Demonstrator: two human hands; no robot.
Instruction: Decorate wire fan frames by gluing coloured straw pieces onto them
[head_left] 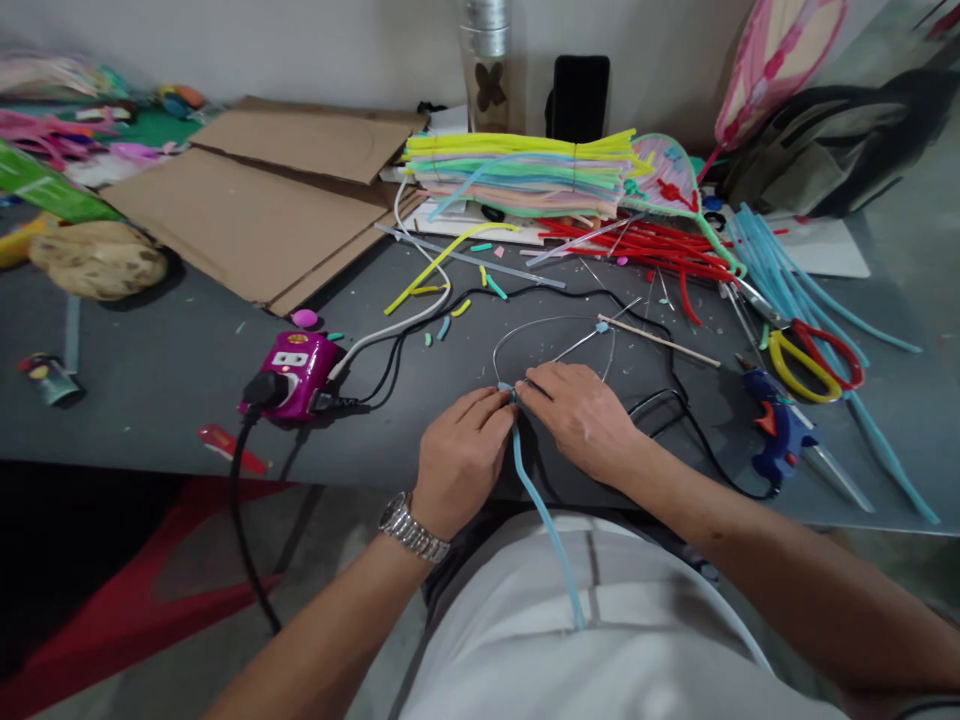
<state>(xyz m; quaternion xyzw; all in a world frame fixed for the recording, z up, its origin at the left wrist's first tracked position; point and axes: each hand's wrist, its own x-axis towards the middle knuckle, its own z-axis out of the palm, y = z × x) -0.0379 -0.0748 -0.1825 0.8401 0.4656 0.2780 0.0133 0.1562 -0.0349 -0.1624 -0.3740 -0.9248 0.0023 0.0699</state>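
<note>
My left hand and my right hand meet over the grey table's front edge. Between their fingertips, a light blue pipe cleaner is pinched against the bottom of a bent wire loop. The pipe cleaner's long end hangs down toward my white shirt. My right fingers grip the wire where it joins the blue wrapping. A steel watch sits on my left wrist. A black cable runs behind the loop and past my right hand.
A hot glue gun and yellow-and-red-handled scissors lie to the right, among light blue pipe cleaners. Red stems, a bundled stack of pipe cleaners, cardboard sheets and a magenta plugged-in device surround the work.
</note>
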